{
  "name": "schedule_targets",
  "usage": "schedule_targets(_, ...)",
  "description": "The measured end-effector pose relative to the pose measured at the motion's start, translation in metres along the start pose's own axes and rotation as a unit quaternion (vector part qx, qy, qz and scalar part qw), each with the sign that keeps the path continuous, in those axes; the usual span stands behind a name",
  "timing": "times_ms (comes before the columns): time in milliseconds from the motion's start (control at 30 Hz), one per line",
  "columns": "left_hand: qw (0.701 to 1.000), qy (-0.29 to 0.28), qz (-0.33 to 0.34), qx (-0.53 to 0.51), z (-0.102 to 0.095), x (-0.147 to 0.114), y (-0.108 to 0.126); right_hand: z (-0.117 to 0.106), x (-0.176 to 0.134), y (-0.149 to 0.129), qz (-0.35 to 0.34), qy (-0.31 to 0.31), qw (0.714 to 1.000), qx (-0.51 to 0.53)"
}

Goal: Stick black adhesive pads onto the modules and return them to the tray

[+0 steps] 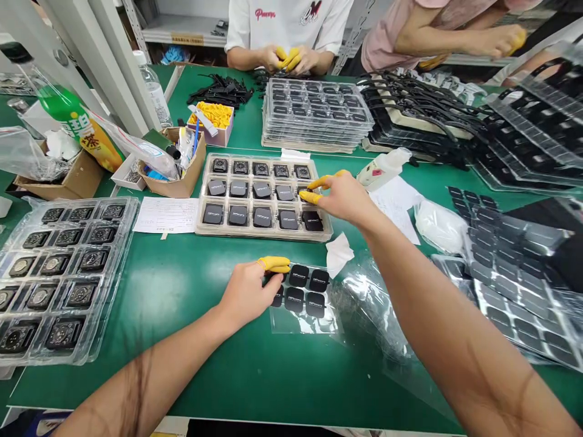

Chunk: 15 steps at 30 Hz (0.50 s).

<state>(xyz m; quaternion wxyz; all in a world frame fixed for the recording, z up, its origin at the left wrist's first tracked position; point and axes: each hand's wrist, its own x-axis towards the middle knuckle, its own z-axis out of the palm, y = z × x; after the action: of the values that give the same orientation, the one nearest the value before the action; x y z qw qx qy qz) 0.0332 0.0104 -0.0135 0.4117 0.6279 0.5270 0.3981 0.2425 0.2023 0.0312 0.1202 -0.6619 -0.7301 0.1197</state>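
Observation:
My left hand (255,288), with yellow finger cots, is closed at the left edge of a clear sheet of black square stickers (294,299), its thumb and forefinger around a sticker there. My right hand (344,197), also in yellow finger cots, reaches to the right end of the middle row in a plastic tray (264,233). Its thumb and forefinger close around a smartwatch (303,193) sitting in its compartment, partly hidden by the fingers. The tray's back row shows bare watch backs; the other two rows have dark printed squares on them, several askew.
Another tray of watches (68,237) lies left. Behind stand a stack of trays (316,115), a box of yellow finger cots (213,118) and a white bottle (384,168). Crumpled clear film (376,303) and more sticker sheets (510,273) lie right. Two people work across the table.

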Motion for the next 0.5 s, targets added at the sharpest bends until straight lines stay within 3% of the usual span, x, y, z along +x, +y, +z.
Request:
schedule_targets(133,0.999,-0.003,-0.022,-0.023,0.0,0.0,0.002,-0.01,-0.006,0.0,0.017,-0.001,0.985,0.172)
schedule_targets(233,0.997,-0.011,-0.057,-0.043,-0.001,0.0,0.005,-0.01,-0.048,-0.007,0.0,0.01,0.924,0.382)
schedule_targets(300,0.995,-0.017,-0.081,-0.062,-0.001,0.0,0.006,-0.004,-0.091,-0.016,0.011,-0.026,0.87,0.492)
schedule_targets(433,0.991,-0.025,-0.1,-0.082,-0.001,0.001,0.005,0.024,-0.163,-0.038,0.104,-0.116,0.796,0.584)
schedule_targets(500,0.99,-0.016,-0.114,-0.079,0.0,0.001,0.004,0.036,-0.178,-0.044,0.104,-0.142,0.789,0.589)
